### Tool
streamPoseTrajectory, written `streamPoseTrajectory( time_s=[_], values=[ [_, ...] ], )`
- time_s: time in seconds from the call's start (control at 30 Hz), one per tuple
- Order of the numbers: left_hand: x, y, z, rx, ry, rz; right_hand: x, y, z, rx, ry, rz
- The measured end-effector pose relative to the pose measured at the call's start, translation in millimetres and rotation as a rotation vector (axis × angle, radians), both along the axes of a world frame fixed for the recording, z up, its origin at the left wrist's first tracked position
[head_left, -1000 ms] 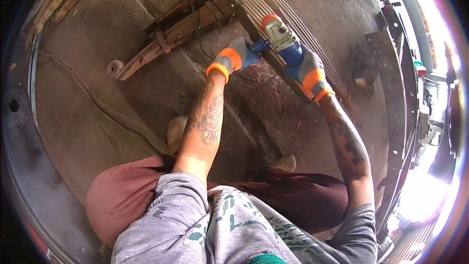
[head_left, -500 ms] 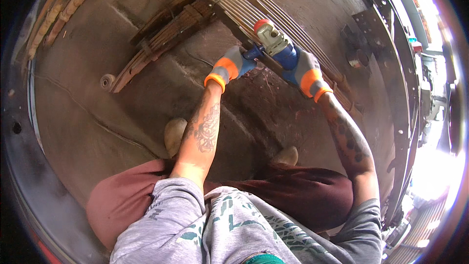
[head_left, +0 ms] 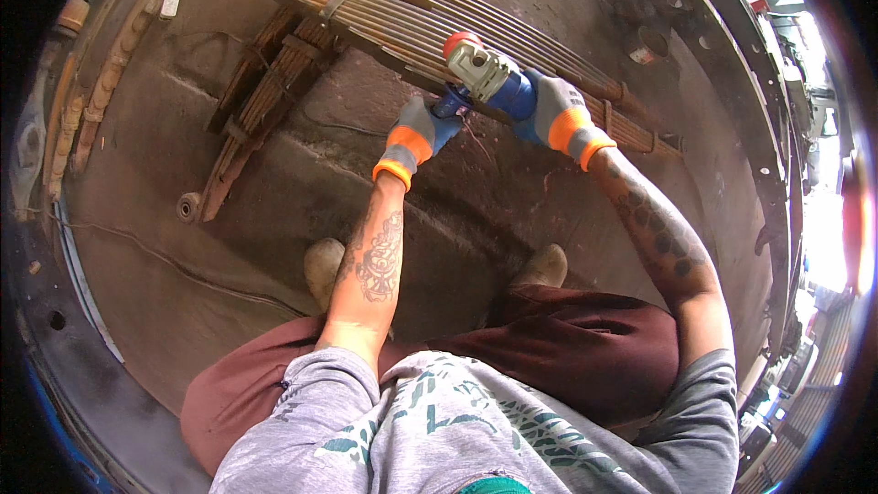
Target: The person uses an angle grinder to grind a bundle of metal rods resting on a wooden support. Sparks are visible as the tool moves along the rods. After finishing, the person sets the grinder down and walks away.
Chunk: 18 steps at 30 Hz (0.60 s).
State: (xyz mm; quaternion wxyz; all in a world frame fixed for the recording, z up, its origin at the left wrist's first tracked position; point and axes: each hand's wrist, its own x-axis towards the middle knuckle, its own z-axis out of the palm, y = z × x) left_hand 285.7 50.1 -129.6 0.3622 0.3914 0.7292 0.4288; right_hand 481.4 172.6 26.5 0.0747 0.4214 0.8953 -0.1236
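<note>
Both my hands wear grey gloves with orange cuffs. My left hand [head_left: 419,131] grips the side handle of a blue and silver angle grinder [head_left: 485,75] with a red cap. The grinder's blue body is gripped by my right hand [head_left: 555,112]. The tool's head rests against a long rusty leaf spring pack [head_left: 384,11] lying on the dirty concrete floor. Its disc is hidden under the tool.
A second, shorter leaf spring pack [head_left: 261,96] lies to the left, ending in an eye [head_left: 188,208]. A thin cable [head_left: 165,261] runs across the floor. My two shoes [head_left: 325,265] stand near my knees. Metal frame parts with holes [head_left: 732,82] line the right side.
Both hands and the grinder have shifted along the leaf spring pack, and my head has tilted so the springs show more fully.
</note>
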Motion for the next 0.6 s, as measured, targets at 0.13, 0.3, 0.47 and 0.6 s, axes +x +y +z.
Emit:
streamPoseTrajectory(
  time_s=[0.13,0.3,0.47,0.6],
  values=[
    [-7,2,-12,-0.003,0.043,0.02,-6,-3,3,-0.01,-0.001,-0.012],
    [-5,1,2,0.003,0.056,-0.083,0,-2,0,-0.019,0.012,-0.015],
    [-3,-1,9,0.047,-0.011,-0.114,-1,-2,5,-0.015,-0.003,-0.02],
    [-4,1,10,0.101,0.043,-0.061,-4,-3,9,-0.012,-0.002,-0.018]
  ],
)
